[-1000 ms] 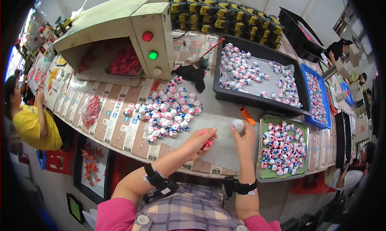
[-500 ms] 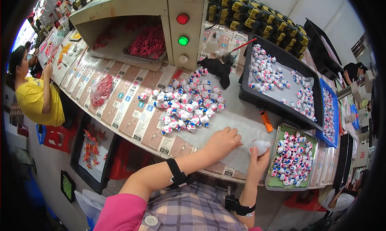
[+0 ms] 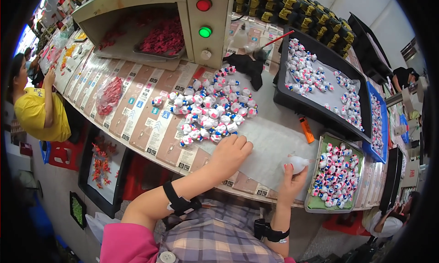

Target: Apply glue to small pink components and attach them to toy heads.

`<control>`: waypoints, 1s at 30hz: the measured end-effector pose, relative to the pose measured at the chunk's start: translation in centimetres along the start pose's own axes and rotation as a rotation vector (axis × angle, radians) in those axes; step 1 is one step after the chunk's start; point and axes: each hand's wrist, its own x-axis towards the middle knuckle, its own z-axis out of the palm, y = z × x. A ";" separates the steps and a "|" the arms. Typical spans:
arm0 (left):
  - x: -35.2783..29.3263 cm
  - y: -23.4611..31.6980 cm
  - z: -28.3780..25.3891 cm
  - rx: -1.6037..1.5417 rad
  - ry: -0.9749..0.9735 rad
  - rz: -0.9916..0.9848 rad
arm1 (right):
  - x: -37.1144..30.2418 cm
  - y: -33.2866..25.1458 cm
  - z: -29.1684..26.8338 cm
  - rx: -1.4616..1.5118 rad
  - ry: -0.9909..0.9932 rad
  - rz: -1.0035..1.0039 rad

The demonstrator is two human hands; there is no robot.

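My left hand is at the near edge of a pile of small white, pink and blue toy figures on the table. Its fingers are curled together with the tips turned down, so whatever they pinch, if anything, is hidden. To the right, my right hand grips a small, round, translucent white squeeze bottle between thumb and fingers. The bottle's thin tip points right. Close beside that hand lies a metal tray with a green lining, filled with more of the figures.
A black tray with figures stands at the back right, a blue crate beyond it. An orange tube lies before it. Behind the pile are black cloth and a machine. A person in yellow works at left.
My left hand has moved left and away from the bottle, up to the pile's near edge. My right hand still holds the bottle in about the same spot. The view has shifted slightly.
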 end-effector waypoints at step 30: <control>3.4 -2.9 -4.6 0.152 -0.050 -0.123 | 0.1 0.0 -0.3 -0.038 -0.064 0.036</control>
